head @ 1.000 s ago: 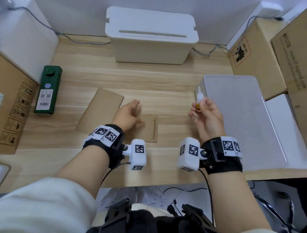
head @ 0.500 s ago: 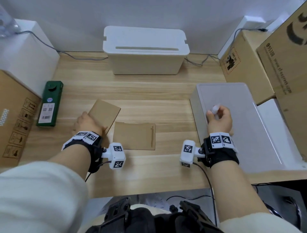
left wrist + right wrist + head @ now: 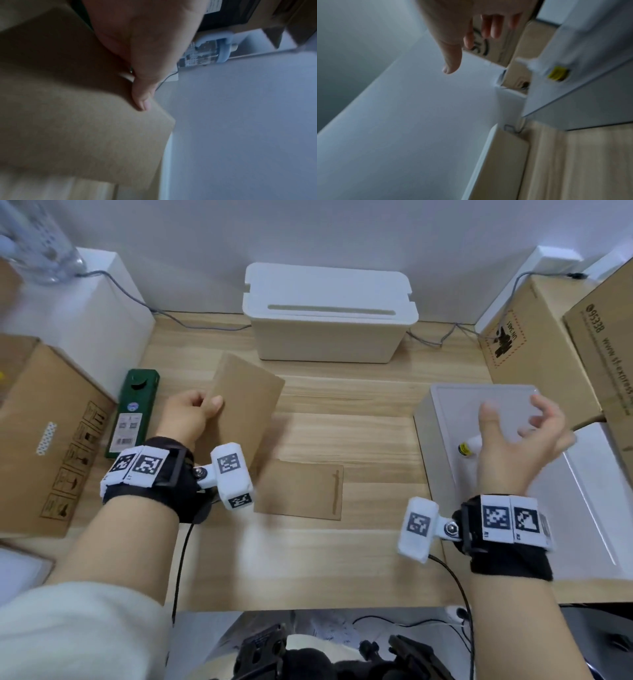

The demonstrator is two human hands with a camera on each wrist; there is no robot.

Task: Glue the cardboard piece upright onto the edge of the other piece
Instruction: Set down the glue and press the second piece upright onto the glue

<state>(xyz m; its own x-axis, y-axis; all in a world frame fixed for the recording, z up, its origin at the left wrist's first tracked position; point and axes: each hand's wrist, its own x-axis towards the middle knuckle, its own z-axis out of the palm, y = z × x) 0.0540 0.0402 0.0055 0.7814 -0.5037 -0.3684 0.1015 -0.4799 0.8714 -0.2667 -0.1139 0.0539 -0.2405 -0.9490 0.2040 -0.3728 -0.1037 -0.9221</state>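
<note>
Two cardboard pieces show on the desk (image 3: 359,570); the left hand (image 3: 186,419) pinches the left edge of the lifted cardboard piece (image 3: 246,405), thumb on its upper face and the fingers beneath it, so that the sheet is tilted up off the wood, its far corner raised; in the left wrist view the thumb (image 3: 141,100) presses near the sheet's edge; the flat cardboard piece (image 3: 298,491) lies on the desk just in front, with a thin glue line (image 3: 336,489) along its right edge; the right hand (image 3: 513,446) hovers above the grey box (image 3: 455,405) with fingers spread and loosely bent, holding nothing; the glue bottle (image 3: 471,445), white with a yellow label, lies on its side on the box top, just beside the palm; a white lidded box (image 3: 329,313) stands at the back of the desk; a green pack (image 3: 132,412) lies at the left.
</note>
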